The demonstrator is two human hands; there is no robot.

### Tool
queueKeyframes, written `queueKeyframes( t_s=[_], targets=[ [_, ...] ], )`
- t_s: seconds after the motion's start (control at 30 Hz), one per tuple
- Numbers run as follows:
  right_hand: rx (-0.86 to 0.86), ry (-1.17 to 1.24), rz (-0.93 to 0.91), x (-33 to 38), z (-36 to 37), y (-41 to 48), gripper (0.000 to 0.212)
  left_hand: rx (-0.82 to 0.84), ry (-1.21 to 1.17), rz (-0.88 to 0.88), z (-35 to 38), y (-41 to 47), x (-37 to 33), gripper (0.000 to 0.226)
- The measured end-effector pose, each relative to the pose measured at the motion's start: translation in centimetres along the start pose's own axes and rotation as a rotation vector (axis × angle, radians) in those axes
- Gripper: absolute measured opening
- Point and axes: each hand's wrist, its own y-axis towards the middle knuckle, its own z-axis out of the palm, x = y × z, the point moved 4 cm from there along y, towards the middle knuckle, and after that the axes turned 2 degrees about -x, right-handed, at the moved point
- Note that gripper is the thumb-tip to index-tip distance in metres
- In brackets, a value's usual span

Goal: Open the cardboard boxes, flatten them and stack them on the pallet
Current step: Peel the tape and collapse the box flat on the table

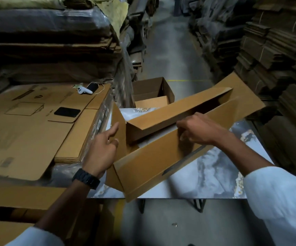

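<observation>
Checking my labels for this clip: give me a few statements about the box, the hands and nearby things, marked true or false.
The right hand grips the near wall of the long cardboard box. True.
The long cardboard box lies flattened. False: it stands open on the marble-patterned table.
A black watch is on the left wrist. True.
The white controller lies inside the box. False: it rests on the flattened cardboard stack at left.
</observation>
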Motion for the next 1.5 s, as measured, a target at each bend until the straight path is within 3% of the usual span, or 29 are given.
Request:
queueKeyframes(
  t_s=[0.07, 0.2, 0.33, 0.4, 0.57, 0.63, 0.73, 0.77, 0.87, 1.0, 1.1, 1.17, 1.3, 1.37, 1.5],
  targets=[
    [-0.079, -0.015, 0.013, 0.1, 0.0, 0.7, 0.013, 0.052, 0.1, 0.069, -0.1, -0.2, -0.6, 0.051],
    [-0.273, -0.152, -0.039, 0.9, -0.7, 1.3, 0.026, 0.183, 0.343, 0.047, -0.2, 0.0, -1.8, 0.106],
    [-0.345, -0.157, -0.06, 1.3, -2.0, 1.7, 0.028, 0.389, 0.422, -0.016, 1.1, 0.3, -3.1, 0.115],
    [-0.344, -0.164, -0.06, 1.2, -2.1, 1.7, 0.024, 0.442, 0.45, -0.034, 2.3, 0.1, -3.8, 0.098],
    [-0.412, -0.115, -0.058, 1.8, -1.6, 2.2, 0.012, 0.398, 0.517, 0.009, 5.5, -0.7, -4.9, 0.023],
    [-0.417, -0.115, -0.035, 1.3, -1.3, 2.3, 0.012, 0.438, 0.515, -0.034, 5.3, -0.1, -4.8, 0.025],
    [-0.416, -0.128, -0.062, 0.7, -0.9, 2.1, 0.013, 0.616, 0.629, -0.126, 4.5, 0.8, -4.2, 0.054],
    [-0.416, -0.131, -0.087, 0.9, -0.8, 2.1, 0.012, 0.646, 0.691, -0.118, 4.2, 1.2, -4.0, 0.052],
    [-0.407, -0.119, -0.079, 1.4, 0.2, 2.5, 0.016, 0.531, 0.756, -0.069, 3.2, 2.3, -3.8, 0.045],
    [-0.731, 0.25, 0.18, 0.2, 2.4, 1.0, 0.032, 0.411, 0.747, -0.053, 2.1, 2.8, -2.8, 0.049],
    [-0.985, 0.7, 0.619, -0.1, 8.6, -3.5, 0.027, 0.359, 0.742, -0.034, 1.3, 2.7, -2.1, 0.038],
    [-0.84, 0.89, 0.837, 1.2, 15.0, -5.9, 0.019, 0.311, 0.732, -0.044, 0.4, 2.8, -2.1, 0.027],
    [-0.191, 1.093, 0.822, 7.2, 24.3, -7.4, 0.016, 0.235, 0.642, -0.072, -1.4, 3.8, -3.2, 0.03],
    [-0.072, 1.187, 0.913, 8.3, 25.8, -7.8, 0.005, 0.209, 0.568, -0.09, -2.2, 4.2, -3.8, 0.034],
    [0.002, 1.553, 1.08, 7.9, 26.7, -8.4, 0.021, 0.182, 0.419, -0.146, -4.4, 4.9, -3.5, 0.038]
  ],
)
